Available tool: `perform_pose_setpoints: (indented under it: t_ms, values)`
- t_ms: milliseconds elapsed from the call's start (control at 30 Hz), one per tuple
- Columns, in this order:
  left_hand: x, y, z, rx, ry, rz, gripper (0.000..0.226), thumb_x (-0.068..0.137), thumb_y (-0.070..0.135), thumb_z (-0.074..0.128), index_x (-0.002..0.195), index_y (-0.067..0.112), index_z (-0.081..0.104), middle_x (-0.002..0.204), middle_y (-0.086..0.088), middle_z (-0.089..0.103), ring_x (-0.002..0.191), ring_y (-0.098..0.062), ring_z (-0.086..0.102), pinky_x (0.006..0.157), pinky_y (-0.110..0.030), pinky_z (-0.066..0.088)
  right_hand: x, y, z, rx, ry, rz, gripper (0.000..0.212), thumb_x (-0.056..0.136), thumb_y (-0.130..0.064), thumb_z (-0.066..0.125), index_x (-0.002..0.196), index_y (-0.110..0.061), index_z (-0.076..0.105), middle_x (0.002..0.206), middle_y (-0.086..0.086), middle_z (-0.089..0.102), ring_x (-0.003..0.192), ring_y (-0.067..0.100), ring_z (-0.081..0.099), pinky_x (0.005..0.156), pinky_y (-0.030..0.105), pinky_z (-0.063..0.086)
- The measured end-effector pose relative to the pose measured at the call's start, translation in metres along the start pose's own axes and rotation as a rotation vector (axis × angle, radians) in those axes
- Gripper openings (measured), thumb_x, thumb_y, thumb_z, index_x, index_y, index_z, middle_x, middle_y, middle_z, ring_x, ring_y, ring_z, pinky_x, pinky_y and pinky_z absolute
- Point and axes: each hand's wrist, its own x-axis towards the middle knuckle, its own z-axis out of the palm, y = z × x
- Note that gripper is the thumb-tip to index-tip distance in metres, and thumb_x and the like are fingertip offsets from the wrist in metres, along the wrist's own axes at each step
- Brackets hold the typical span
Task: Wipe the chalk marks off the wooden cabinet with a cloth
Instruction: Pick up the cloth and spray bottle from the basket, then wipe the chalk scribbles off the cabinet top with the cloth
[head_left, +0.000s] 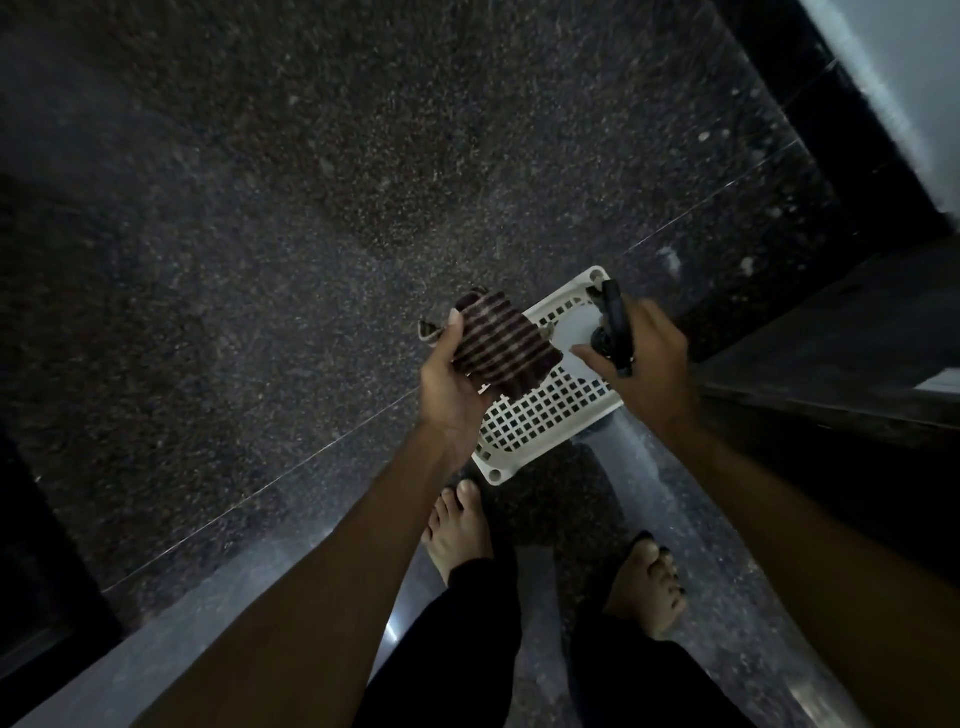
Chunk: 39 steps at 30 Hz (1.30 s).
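Striped dark-red-and-pale folded cloth (501, 345) sits, in the head view, above a white plastic lattice stool (540, 415). The left grip (452, 387) holds it, thumb pressed on its top edge and fingers underneath. Just beside it, the right grip (652, 364) clasps a black spray-bottle head (615, 325). Both hover over a dark speckled stone floor (260, 260), with bare feet (460, 525) below.

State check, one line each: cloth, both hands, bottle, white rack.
cloth: folded, held off the floor.
left hand: grips the cloth, thumb on top.
right hand: grips the bottle's black spray head.
bottle: held above the rack; contact with it unclear.
rack: lattice face up, below both hands.
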Motion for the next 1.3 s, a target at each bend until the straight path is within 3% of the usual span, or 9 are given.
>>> perform_pose_setpoints:
  t_ms: [233, 333, 400, 500, 567, 700, 867, 1067, 1300]
  values:
    - [-0.022, 0.005, 0.004, 0.050, -0.007, 0.023, 0.060, 0.091, 0.052, 0.056, 0.132, 0.008, 0.063, 0.129, -0.012, 0.068, 0.124, -0.030, 0.063, 0.104, -0.051, 0.050, -0.011, -0.002, -0.017, 0.096, -0.188, 0.196, 0.091, 0.062, -0.016, 0.092, 0.141, -0.008, 0.048, 0.123, 0.007, 0.051, 0.096, 0.017, 0.054, 0.079, 0.014, 0.044]
    - [-0.042, 0.010, 0.010, 0.061, -0.024, 0.020, 0.060, 0.091, 0.051, 0.056, 0.131, 0.007, 0.064, 0.128, -0.013, 0.069, 0.122, -0.030, 0.064, 0.105, -0.053, 0.049, -0.035, -0.014, -0.029, 0.063, -0.144, 0.374, 0.073, 0.073, -0.002, 0.081, 0.138, -0.010, 0.050, 0.129, 0.010, 0.049, 0.103, 0.019, 0.058, 0.089, 0.034, 0.053]
    - [-0.056, 0.014, 0.014, 0.086, -0.036, 0.023, 0.063, 0.090, 0.054, 0.059, 0.132, 0.006, 0.063, 0.129, -0.013, 0.069, 0.123, -0.030, 0.064, 0.106, -0.053, 0.049, -0.049, -0.035, -0.038, 0.104, -0.064, 0.519, 0.054, 0.081, -0.003, 0.072, 0.131, -0.011, 0.056, 0.125, 0.009, 0.050, 0.093, 0.014, 0.059, 0.085, 0.032, 0.053]
    - [-0.080, 0.019, 0.024, 0.126, -0.068, 0.016, 0.069, 0.087, 0.057, 0.059, 0.134, 0.008, 0.062, 0.132, -0.014, 0.066, 0.126, -0.031, 0.062, 0.105, -0.054, 0.050, -0.065, -0.083, -0.062, 0.377, -0.007, 0.714, 0.037, 0.092, -0.022, 0.068, 0.127, -0.017, 0.061, 0.128, -0.001, 0.055, 0.096, 0.005, 0.060, 0.086, 0.026, 0.053]
    - [-0.098, 0.024, 0.033, 0.173, -0.101, 0.004, 0.067, 0.088, 0.058, 0.060, 0.133, 0.009, 0.063, 0.133, -0.015, 0.066, 0.125, -0.032, 0.062, 0.103, -0.054, 0.051, -0.072, -0.115, -0.081, 0.577, -0.021, 0.735, 0.044, 0.091, -0.043, 0.066, 0.130, -0.025, 0.059, 0.129, -0.008, 0.060, 0.106, -0.007, 0.059, 0.089, 0.018, 0.051]
    - [-0.140, 0.038, 0.057, 0.361, -0.203, -0.031, 0.060, 0.087, 0.053, 0.060, 0.125, 0.007, 0.068, 0.120, -0.011, 0.072, 0.110, -0.026, 0.070, 0.081, -0.036, 0.058, -0.077, -0.157, -0.115, 0.773, -0.113, 0.679, 0.062, 0.078, -0.063, 0.071, 0.133, -0.039, 0.055, 0.136, -0.012, 0.058, 0.126, 0.006, 0.055, 0.101, 0.036, 0.049]
    - [-0.184, 0.053, 0.090, 0.622, -0.280, -0.012, 0.040, 0.094, 0.048, 0.063, 0.116, 0.015, 0.069, 0.105, -0.001, 0.075, 0.098, -0.018, 0.072, 0.066, -0.028, 0.056, -0.079, -0.186, -0.171, 0.938, -0.171, 0.694, 0.035, 0.090, -0.035, 0.068, 0.121, -0.021, 0.067, 0.116, 0.001, 0.072, 0.111, 0.018, 0.067, 0.101, 0.048, 0.050]
    - [-0.232, 0.074, 0.135, 0.773, -0.434, -0.034, 0.040, 0.099, 0.042, 0.058, 0.119, 0.009, 0.069, 0.112, -0.007, 0.075, 0.104, -0.018, 0.072, 0.085, -0.041, 0.061, -0.100, -0.203, -0.234, 1.069, -0.013, 0.809, 0.031, 0.094, -0.022, 0.064, 0.124, -0.014, 0.061, 0.115, 0.006, 0.072, 0.108, 0.025, 0.069, 0.083, 0.040, 0.059]
    - [-0.279, 0.064, 0.193, 0.839, -0.488, -0.057, 0.023, 0.096, 0.030, 0.066, 0.110, 0.013, 0.073, 0.092, 0.006, 0.077, 0.083, -0.003, 0.072, 0.063, -0.015, 0.053, -0.134, -0.222, -0.299, 1.251, 0.201, 0.899, 0.036, 0.088, -0.027, 0.064, 0.121, -0.014, 0.064, 0.116, 0.007, 0.072, 0.108, 0.026, 0.068, 0.094, 0.043, 0.055]
